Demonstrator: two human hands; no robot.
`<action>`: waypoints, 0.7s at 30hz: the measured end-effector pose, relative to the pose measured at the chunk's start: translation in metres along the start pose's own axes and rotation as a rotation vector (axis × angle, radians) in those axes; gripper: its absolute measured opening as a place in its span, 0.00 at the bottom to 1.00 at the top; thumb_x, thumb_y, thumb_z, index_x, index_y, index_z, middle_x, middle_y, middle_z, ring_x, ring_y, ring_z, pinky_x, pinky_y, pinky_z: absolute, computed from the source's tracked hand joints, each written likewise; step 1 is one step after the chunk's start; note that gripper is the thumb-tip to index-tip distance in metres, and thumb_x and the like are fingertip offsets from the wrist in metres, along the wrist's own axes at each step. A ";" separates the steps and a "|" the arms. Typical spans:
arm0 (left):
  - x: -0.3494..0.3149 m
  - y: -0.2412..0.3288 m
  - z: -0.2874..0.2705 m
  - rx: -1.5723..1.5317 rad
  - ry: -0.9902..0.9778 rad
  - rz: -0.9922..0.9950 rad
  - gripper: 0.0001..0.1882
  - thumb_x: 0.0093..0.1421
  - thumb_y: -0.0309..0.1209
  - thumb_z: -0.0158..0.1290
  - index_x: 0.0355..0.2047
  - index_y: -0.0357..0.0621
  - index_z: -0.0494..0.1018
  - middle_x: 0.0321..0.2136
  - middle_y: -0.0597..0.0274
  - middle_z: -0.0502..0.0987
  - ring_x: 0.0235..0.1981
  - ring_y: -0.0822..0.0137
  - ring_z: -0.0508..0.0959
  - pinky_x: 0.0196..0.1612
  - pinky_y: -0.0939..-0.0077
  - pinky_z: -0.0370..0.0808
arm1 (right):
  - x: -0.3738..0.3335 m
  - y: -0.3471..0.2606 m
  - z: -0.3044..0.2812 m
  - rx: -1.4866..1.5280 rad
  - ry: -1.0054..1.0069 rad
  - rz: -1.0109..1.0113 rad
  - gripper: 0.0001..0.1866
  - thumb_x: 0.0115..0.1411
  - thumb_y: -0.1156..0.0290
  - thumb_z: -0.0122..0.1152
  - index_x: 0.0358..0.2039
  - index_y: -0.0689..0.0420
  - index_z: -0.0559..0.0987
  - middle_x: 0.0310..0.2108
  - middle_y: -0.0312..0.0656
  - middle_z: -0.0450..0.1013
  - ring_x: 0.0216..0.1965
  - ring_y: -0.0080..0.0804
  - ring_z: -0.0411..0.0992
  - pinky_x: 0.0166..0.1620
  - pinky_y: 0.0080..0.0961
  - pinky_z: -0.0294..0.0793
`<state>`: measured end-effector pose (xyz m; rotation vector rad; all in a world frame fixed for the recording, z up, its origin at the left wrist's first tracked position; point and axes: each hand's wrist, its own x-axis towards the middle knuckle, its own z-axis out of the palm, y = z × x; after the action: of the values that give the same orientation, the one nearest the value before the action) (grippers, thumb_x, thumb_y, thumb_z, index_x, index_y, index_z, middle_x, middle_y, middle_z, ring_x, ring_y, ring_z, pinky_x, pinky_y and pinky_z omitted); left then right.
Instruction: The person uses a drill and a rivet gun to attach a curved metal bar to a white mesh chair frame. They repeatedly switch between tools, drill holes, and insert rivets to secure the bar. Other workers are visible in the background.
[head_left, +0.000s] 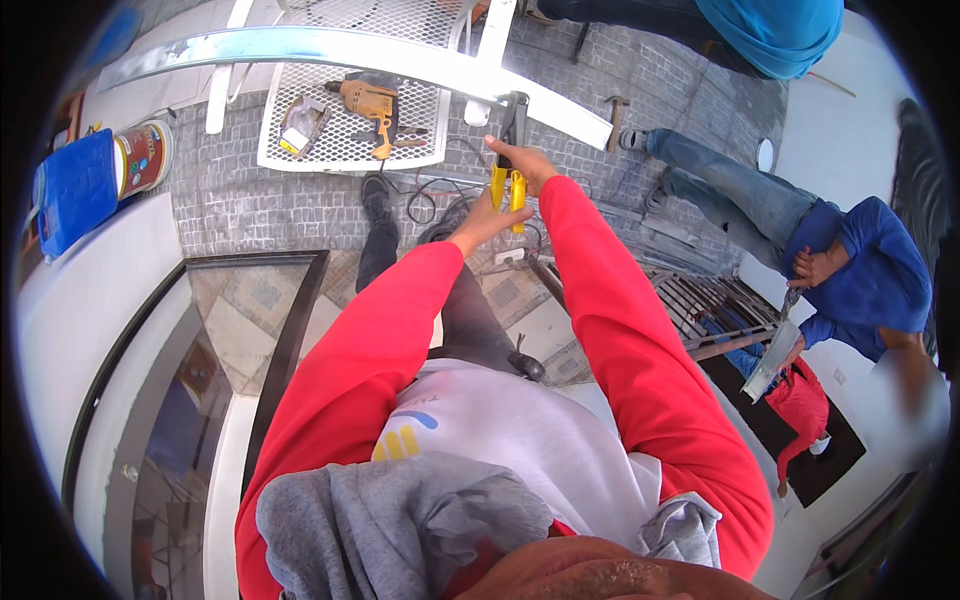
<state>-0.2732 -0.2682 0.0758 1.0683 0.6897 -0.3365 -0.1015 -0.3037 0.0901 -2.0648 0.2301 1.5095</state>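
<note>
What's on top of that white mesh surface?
An orange drill, a small package and dark items I can't make out. The metal strip hides part of the mesh and anything there.

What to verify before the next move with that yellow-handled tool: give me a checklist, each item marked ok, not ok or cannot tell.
1. Both hands on the yellow-handled hand tool: ok; left hand and right hand both hold it.
2. Tool's head biting the white metal strip: cannot tell; they overlap in view.
3. Gloves on: not ok; both hands are bare.
4. Loose cable away from the feet: not ok; black cable lies beside the left shoe.
5. Power drill set down: ok; it lies on the white mesh table.
</note>
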 end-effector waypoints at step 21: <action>0.017 -0.001 -0.007 0.423 0.307 -0.024 0.32 0.49 0.46 0.71 0.45 0.37 0.73 0.42 0.40 0.82 0.47 0.40 0.81 0.50 0.48 0.77 | 0.040 0.029 0.037 0.149 0.342 -0.317 0.27 0.49 0.49 0.81 0.24 0.63 0.80 0.20 0.40 0.76 0.20 0.30 0.74 0.27 0.32 0.73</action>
<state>-0.2630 -0.2614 0.0620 1.5354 0.9302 -0.3513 -0.1313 -0.3005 0.0363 -2.1102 0.1308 0.9230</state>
